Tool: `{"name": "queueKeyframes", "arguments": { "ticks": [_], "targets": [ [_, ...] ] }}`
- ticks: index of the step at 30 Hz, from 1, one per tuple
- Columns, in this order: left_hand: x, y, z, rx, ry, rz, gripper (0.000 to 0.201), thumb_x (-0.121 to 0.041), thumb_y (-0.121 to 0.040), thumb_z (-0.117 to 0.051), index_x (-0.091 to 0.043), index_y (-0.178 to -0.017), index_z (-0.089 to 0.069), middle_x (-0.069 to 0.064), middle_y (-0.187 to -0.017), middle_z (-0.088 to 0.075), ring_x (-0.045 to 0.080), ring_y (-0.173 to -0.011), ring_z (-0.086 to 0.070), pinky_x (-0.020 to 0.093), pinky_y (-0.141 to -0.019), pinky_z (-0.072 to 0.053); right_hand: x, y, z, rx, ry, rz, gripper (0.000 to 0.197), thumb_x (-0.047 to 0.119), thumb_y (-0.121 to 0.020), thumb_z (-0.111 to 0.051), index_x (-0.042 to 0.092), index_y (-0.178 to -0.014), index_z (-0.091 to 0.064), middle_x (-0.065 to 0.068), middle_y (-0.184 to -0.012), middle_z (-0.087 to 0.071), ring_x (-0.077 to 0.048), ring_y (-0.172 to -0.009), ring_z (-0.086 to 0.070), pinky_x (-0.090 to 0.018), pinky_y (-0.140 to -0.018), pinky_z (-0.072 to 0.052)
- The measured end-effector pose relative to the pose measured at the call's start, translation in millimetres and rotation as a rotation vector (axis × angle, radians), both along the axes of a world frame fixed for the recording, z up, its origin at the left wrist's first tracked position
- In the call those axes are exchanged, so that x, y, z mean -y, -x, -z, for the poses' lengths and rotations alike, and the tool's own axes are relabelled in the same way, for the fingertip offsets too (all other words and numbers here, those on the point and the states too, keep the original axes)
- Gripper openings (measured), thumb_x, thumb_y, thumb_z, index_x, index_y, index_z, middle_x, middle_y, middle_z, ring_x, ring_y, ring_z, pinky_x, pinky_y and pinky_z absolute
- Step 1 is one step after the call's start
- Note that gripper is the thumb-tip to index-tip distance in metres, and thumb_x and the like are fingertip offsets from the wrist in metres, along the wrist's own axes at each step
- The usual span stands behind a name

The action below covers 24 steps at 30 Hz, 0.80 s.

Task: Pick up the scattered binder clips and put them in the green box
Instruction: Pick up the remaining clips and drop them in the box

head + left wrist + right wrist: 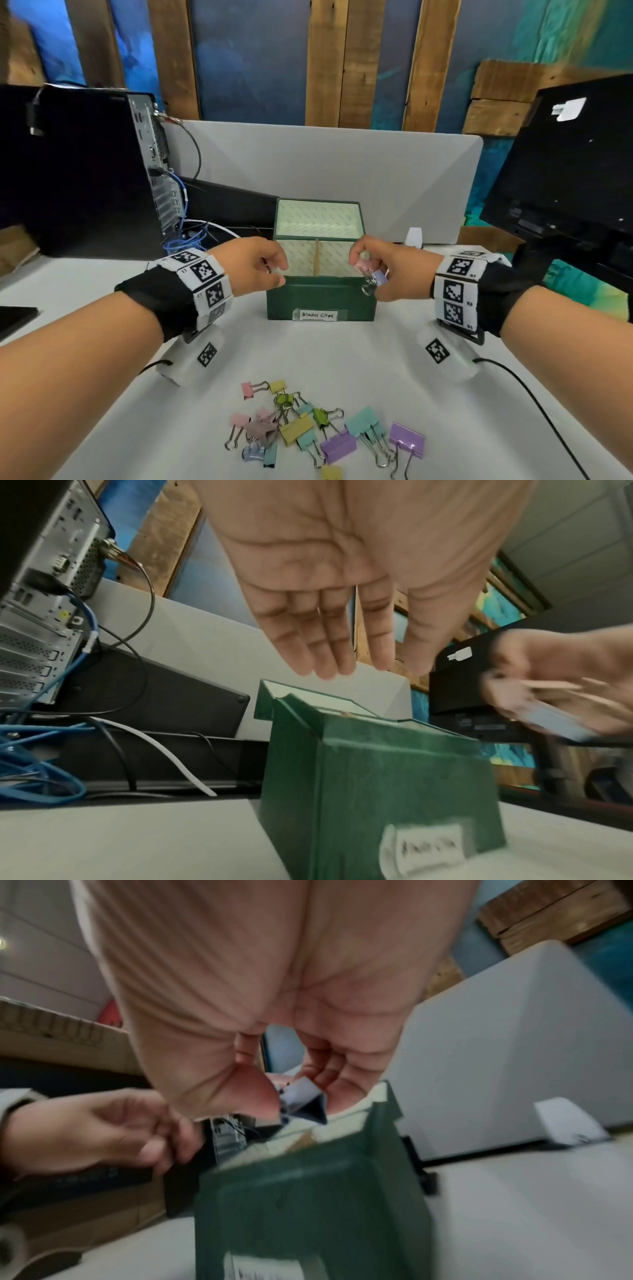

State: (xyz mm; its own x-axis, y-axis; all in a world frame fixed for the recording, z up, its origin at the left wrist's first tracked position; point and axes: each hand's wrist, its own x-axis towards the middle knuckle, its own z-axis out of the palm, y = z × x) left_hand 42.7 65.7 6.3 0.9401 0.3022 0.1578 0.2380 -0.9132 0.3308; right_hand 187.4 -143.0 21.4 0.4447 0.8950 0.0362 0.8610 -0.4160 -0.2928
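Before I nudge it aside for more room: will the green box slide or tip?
The green box looks like light card, so it would probably slide on the smooth table. Its raised lid puts weight at the back, so a high push may tip it.

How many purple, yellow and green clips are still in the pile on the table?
purple binder clips: 2
yellow binder clips: 3, one cut off at the picture's bottom edge
green binder clips: 2
Total: 7
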Motion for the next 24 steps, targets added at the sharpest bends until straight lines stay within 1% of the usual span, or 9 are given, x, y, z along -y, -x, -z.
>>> {"name": "queueKeyframes", "arguments": {
  "ticks": [3,5,7,10,12,14,17,21,24],
  "targets": [
    [9.6,22.8,6.9,-0.181,0.018,0.051,0.021,-0.032,-0.081,-0.067,-0.029,-0.102,-0.063,-0.014,-0.083,-0.059,0.009,-0.082,-0.059,0.023,-0.080,-0.048,-36.9,0.8,-16.6,0.020,-0.053,-0.031,0.047,0.006,-0.075,-0.061,0.037,-0.101,-0.038,-0.019,-0.099,-0.061,-0.021,-0.067,-0.047,-0.029,-0.059,-0.043],
    [14.2,35.4,16.1,-0.329,-0.011,0.084,0.028,-0.036,-0.079,-0.069,-0.032,-0.105,-0.062,-0.015,-0.080,-0.056,0.002,-0.074,-0.053,0.017,-0.072,-0.044,-63.8,3.7,-21.7,0.042,-0.066,-0.047,0.046,0.006,-0.075,-0.062,0.035,-0.103,-0.041,-0.010,-0.080,-0.057,-0.019,-0.061,-0.045,-0.024,-0.053,-0.039],
    [17.3,45.5,25.2,-0.431,0.003,0.102,0.034,-0.038,-0.075,-0.072,-0.036,-0.107,-0.061,-0.016,-0.082,-0.057,-0.002,-0.070,-0.051,0.014,-0.066,-0.041,-87.7,8.9,-21.4,0.083,-0.052,-0.058,0.046,0.006,-0.076,-0.062,0.030,-0.111,-0.046,0.002,-0.069,-0.047,-0.017,-0.057,-0.043,-0.021,-0.047,-0.036],
    [22.1,54.8,36.2,-0.486,0.041,0.116,0.039,-0.041,-0.070,-0.076,-0.039,-0.107,-0.061,-0.016,-0.087,-0.060,0.000,-0.072,-0.054,0.017,-0.070,-0.047,-113.7,14.1,-12.2,0.132,-0.005,-0.067,0.050,0.007,-0.078,-0.064,0.028,-0.121,-0.049,-0.001,-0.077,-0.048,-0.011,-0.054,-0.040,-0.018,-0.044,-0.033],
    [22.7,58.3,41.5,-0.485,0.057,0.116,0.041,-0.042,-0.070,-0.077,-0.040,-0.107,-0.061,-0.017,-0.087,-0.059,0.000,-0.071,-0.054,0.022,-0.078,-0.049,-124.3,15.9,-4.4,0.125,0.038,-0.057,0.054,0.009,-0.080,-0.065,0.030,-0.127,-0.047,-0.005,-0.085,-0.052,-0.015,-0.062,-0.048,-0.021,-0.051,-0.039],
    [22.6,60.4,44.5,-0.482,0.052,0.108,0.042,-0.039,-0.071,-0.076,-0.040,-0.110,-0.060,-0.017,-0.088,-0.058,-0.001,-0.070,-0.052,0.021,-0.080,-0.048,-129.6,16.0,3.2,0.147,0.061,-0.037,0.059,0.009,-0.082,-0.064,0.031,-0.132,-0.043,-0.010,-0.106,-0.056,-0.025,-0.082,-0.058,-0.027,-0.064,-0.044],
    [23.4,62.0,45.4,-0.496,0.048,0.103,0.044,-0.033,-0.074,-0.073,-0.040,-0.114,-0.057,-0.016,-0.091,-0.056,-0.001,-0.073,-0.053,0.023,-0.083,-0.049,-130.0,13.9,11.3,0.153,0.023,-0.009,0.058,0.008,-0.083,-0.061,0.029,-0.133,-0.042,-0.011,-0.127,-0.048,-0.031,-0.106,-0.058,-0.031,-0.076,-0.045],
    [27.8,64.3,44.1,-0.512,0.050,0.107,0.048,-0.031,-0.076,-0.070,-0.041,-0.120,-0.054,-0.015,-0.096,-0.058,0.003,-0.080,-0.055,0.024,-0.085,-0.050,-112.2,16.7,9.7,0.177,-0.036,-0.045,0.041,0.013,-0.085,-0.057,0.027,-0.123,-0.052,-0.008,-0.125,-0.048,-0.026,-0.107,-0.057,-0.033,-0.087,-0.048],
    [31.7,66.6,43.1,-0.520,0.060,0.122,0.051,-0.039,-0.075,-0.070,-0.042,-0.122,-0.051,-0.016,-0.096,-0.058,0.003,-0.079,-0.056,0.024,-0.083,-0.049,-86.0,29.2,9.7,0.120,-0.071,-0.112,0.029,0.018,-0.086,-0.058,0.028,-0.113,-0.059,0.000,-0.118,-0.053,-0.016,-0.106,-0.058,-0.032,-0.092,-0.048]
  ]
}}
